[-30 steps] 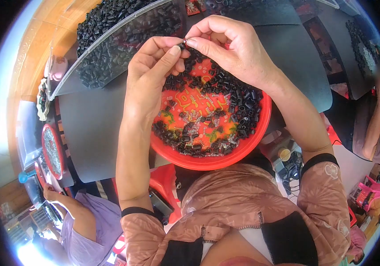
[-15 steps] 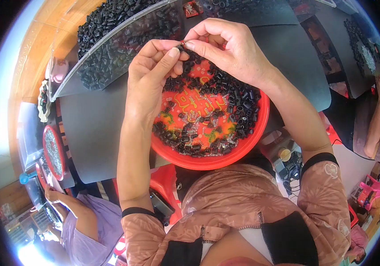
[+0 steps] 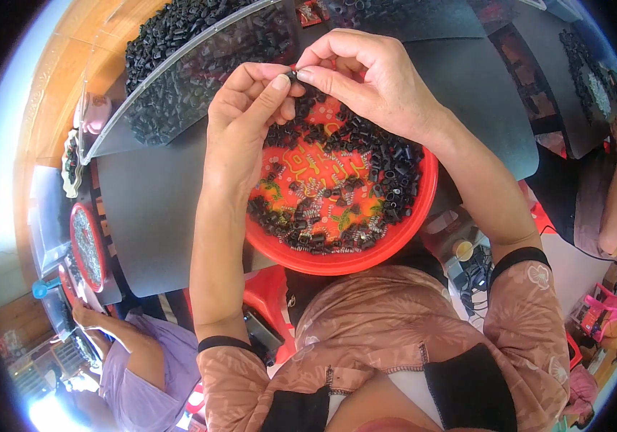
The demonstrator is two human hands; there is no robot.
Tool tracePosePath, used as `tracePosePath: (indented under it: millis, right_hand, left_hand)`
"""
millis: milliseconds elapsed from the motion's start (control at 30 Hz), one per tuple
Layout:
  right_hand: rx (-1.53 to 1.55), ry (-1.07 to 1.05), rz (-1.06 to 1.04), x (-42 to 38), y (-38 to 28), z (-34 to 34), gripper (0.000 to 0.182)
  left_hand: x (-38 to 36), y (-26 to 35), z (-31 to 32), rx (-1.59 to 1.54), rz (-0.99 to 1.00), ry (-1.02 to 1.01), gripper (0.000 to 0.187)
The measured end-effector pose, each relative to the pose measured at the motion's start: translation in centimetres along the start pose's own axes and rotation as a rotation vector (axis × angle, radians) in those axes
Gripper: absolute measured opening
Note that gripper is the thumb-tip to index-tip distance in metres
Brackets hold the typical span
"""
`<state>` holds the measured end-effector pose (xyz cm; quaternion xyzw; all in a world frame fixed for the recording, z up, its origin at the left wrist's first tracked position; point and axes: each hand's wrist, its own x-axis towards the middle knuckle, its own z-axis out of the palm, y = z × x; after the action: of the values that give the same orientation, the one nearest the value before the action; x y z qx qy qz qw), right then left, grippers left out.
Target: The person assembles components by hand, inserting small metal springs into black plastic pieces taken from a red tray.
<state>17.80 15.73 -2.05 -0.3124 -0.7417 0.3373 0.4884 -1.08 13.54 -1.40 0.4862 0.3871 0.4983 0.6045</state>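
My left hand (image 3: 251,108) pinches a small black plastic part (image 3: 293,75) between thumb and forefinger, over the far rim of a round red tray. My right hand (image 3: 366,75) meets it there, thumb and forefinger closed at the same part; whether they hold a separate tiny piece is hidden. Below both hands lies the red tray (image 3: 341,266), with a yellow and green pattern on its bottom. Black plastic parts (image 3: 398,176) are heaped along its right and far sides. Small metal springs (image 3: 312,209) lie scattered among more black pieces in its middle and near side.
Behind the left hand, a clear plastic-walled bin (image 3: 200,68) holds a large pile of black parts. A grey tabletop (image 3: 150,216) extends on both sides. Co-workers sit at left (image 3: 146,367) and right (image 3: 611,201). Another red tray (image 3: 87,245) of metallic pieces stands at left.
The fingertips have shifted slightly around the small black part, and a reddish spot at the pinch no longer shows. Arms and tray stay nearly still.
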Motion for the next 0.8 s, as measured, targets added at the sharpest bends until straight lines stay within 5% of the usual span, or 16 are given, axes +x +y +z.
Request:
tracePosePath:
  millis: [800]
  right_hand:
    - [-0.005,-0.014,0.027,-0.21,0.23,0.05,0.012]
  left_hand:
    - [-0.18,-0.03,0.32,0.146,0.04,0.007,0.013]
